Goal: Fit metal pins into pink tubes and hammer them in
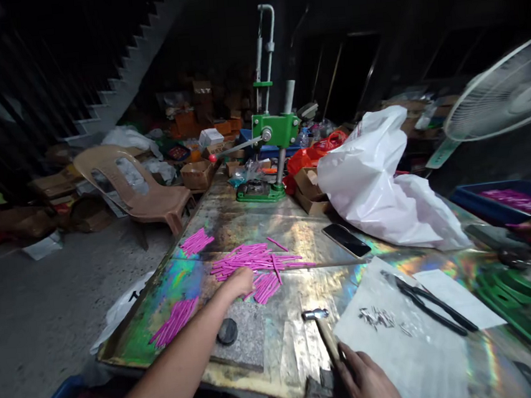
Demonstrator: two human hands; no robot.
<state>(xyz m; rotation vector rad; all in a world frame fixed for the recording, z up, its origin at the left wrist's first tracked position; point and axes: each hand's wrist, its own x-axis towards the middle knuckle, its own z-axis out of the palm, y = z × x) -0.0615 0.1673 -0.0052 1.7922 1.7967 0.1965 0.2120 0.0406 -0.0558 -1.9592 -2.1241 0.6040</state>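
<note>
My left hand (242, 282) reaches across the table to the edge of a pile of pink sticks (247, 258); its fingers are curled at a smaller bunch (267, 286), and what they hold is hidden. In my right hand (370, 381) is the wooden handle of a hammer (315, 314), whose metal head lies on the table. A grey stone slab (249, 344) with a round black disc (227, 331) lies below my left forearm. Small metal pieces (379, 317) are scattered on a white sheet (403, 361) right of the hammer.
Black-handled pliers (433, 305) lie on the white sheet. Behind are a phone (346, 240), a white bag (371, 176) and a green press (275, 130). More pink sticks (176, 320) lie at left. A chair (152, 197) stands beyond the table's left edge.
</note>
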